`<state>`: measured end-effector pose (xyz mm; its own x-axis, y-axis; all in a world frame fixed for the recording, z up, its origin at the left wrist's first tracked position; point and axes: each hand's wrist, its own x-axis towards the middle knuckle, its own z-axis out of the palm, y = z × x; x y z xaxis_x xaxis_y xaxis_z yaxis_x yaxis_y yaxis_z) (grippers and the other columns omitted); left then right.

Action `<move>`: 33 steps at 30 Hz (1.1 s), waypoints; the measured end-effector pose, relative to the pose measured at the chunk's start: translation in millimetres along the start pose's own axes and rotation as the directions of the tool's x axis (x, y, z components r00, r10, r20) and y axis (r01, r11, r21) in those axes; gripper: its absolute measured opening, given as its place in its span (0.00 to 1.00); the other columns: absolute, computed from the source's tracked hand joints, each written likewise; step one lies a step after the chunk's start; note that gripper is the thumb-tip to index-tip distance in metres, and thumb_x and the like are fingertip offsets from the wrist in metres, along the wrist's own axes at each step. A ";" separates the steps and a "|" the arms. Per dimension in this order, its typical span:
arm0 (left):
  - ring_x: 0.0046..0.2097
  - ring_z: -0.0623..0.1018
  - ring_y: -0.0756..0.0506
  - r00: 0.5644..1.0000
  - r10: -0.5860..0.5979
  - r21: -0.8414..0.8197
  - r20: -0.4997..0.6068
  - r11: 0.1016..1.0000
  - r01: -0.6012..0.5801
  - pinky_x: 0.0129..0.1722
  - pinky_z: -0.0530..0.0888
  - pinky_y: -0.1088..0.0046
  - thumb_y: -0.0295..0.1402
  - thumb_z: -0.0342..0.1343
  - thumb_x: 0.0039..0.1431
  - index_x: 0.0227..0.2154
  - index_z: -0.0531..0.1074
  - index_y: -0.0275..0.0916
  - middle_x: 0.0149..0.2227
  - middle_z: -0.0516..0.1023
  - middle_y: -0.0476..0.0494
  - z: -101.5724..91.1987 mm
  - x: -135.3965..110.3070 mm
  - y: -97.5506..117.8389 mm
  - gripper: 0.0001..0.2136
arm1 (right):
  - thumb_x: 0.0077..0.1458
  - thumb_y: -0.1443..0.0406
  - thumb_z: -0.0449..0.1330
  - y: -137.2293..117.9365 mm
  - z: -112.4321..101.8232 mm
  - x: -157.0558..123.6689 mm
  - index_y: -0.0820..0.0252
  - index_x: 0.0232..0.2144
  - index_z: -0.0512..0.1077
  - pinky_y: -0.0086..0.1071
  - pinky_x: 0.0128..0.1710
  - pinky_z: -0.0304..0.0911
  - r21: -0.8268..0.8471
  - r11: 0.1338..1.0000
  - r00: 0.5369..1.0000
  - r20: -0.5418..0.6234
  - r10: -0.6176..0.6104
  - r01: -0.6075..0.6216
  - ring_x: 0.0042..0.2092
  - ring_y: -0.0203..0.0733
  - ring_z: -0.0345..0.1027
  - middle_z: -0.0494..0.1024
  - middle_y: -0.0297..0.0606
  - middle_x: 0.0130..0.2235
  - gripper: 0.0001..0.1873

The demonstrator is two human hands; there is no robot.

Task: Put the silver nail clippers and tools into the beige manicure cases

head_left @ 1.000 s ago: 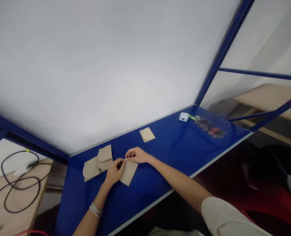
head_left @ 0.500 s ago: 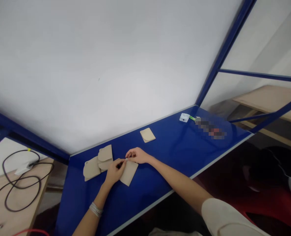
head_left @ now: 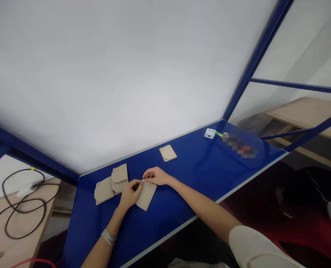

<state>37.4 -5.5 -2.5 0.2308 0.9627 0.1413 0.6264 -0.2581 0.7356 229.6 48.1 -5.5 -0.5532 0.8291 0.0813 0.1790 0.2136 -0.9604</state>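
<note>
A tan pouch-like piece [head_left: 146, 196], flat and rectangular, lies slanted on the blue table. At its upper corner my left hand [head_left: 131, 194] pinches it with thumb and fingers. From the other side my right hand [head_left: 156, 176] grips the same top edge, fingers curled, its fingertips meeting the left ones. What exactly lies between the fingertips is too small to make out. Just left of my hands sit several similar tan pieces with rounded flaps [head_left: 104, 191], partly overlapping. One more tan flapped piece [head_left: 168, 153] rests apart, beyond my right hand.
The blue table [head_left: 199, 171] backs onto a white wall between blue metal posts. Toward its far right lie a small white box [head_left: 209, 133], a green-ended item and a blurred-out object [head_left: 239, 145]. On the left, a wooden table holds a black cable [head_left: 25, 204]. A red chair is at right.
Almost nothing differs; both hands stay on the same tan piece, with only a very slight shift of the view.
</note>
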 end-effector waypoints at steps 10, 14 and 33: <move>0.29 0.72 0.48 1.000 0.016 0.001 0.011 1.000 -0.016 0.29 0.67 0.74 0.43 0.49 0.60 0.34 0.77 0.36 0.28 0.77 0.45 -2.1 -0.1 3.1 0.16 | 0.48 0.67 0.61 -2.7 -0.2 -1.0 0.64 0.35 0.76 0.24 0.25 0.58 -0.004 1.000 1.000 -0.002 0.010 -0.010 0.25 0.30 0.63 0.73 0.32 0.25 0.10; 0.29 0.72 0.48 1.000 0.021 0.002 0.013 1.000 -0.021 0.28 0.67 0.74 0.43 0.49 0.61 0.35 0.77 0.36 0.28 0.77 0.44 -1.9 0.0 2.7 0.16 | 0.48 0.67 0.61 -2.9 -0.6 -1.3 0.64 0.35 0.76 0.24 0.25 0.58 -0.001 1.000 1.000 -0.002 0.015 -0.015 0.24 0.30 0.63 0.72 0.32 0.24 0.10; 0.27 0.72 0.48 1.000 0.001 0.007 0.017 1.000 -0.001 0.26 0.66 0.75 0.45 0.50 0.60 0.35 0.77 0.37 0.28 0.78 0.45 -1.0 -0.2 1.9 0.18 | 0.48 0.67 0.61 -5.3 -0.1 -2.8 0.64 0.36 0.75 0.24 0.22 0.58 0.035 0.999 0.999 0.012 0.040 -0.041 0.22 0.30 0.63 0.71 0.30 0.22 0.10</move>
<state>37.8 -6.2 -0.5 0.2437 0.9610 0.1307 0.6312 -0.2595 0.7309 230.3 44.7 -0.6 -0.5552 0.8308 0.0394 0.1730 0.1617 -0.9716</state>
